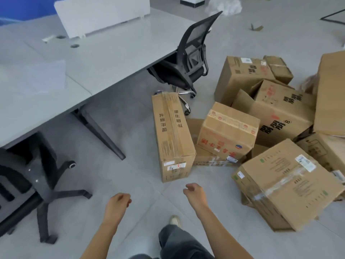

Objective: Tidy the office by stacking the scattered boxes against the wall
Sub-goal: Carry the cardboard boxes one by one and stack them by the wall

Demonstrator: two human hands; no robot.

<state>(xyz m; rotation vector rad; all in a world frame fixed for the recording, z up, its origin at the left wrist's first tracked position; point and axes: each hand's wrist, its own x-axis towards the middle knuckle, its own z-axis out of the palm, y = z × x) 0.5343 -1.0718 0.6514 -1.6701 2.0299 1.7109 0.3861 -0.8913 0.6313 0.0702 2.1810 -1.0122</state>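
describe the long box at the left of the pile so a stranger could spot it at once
Find the grey desk and the black mesh chair tucked under its corner. On the floor in front of that chair's wheels lies the long box, leftmost in the pile. Unlike its squatter neighbours it is long and narrow, with tape down its top between two columns of black print.

I'm standing in an office: long grey desks (115, 53) are running side by side, a white divider screen (101, 14) is standing on them beside round cable holes (74, 46), black mesh swivel chairs (194, 43) are sitting at the desk edges, and taped cardboard shipping boxes (228, 128) are lying scattered across the pale tiled floor (130, 176).
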